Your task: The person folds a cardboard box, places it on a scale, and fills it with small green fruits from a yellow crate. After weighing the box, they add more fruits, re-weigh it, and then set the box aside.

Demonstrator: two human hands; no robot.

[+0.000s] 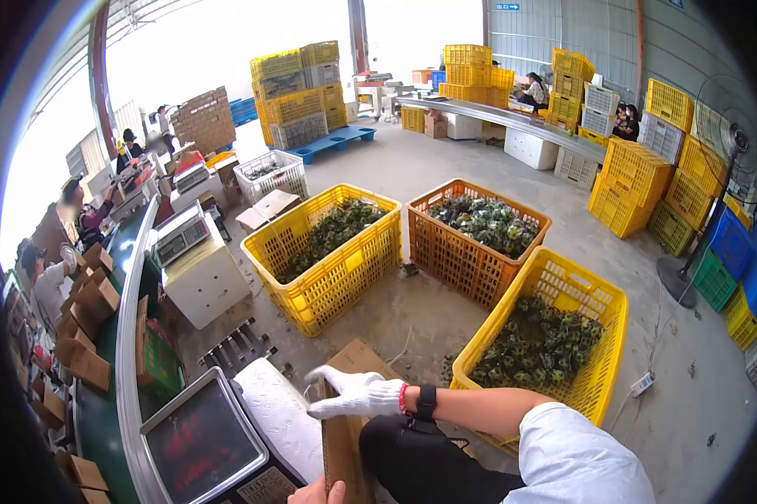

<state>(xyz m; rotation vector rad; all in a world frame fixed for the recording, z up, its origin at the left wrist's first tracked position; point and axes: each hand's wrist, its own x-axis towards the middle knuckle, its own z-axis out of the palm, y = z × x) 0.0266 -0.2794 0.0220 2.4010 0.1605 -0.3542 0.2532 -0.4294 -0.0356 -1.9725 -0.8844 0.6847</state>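
A flattened brown cardboard box (345, 445) stands on edge in front of the person, between a steel weighing scale (202, 441) and a yellow plastic crate (601, 370) of green fruit. The white-gloved right hand (353, 393) lies on its top edge, fingers (324, 378) spread nearly flat. The left hand (315, 494) touches its lower side; I cannot tell its grip.

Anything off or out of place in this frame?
No damage visible. Two small oddities: the right hand on the cardboard box wears a white glove while the left hand is bare, and a power strip lies loose on the floor beside the near yellow crate, its cord trailing.
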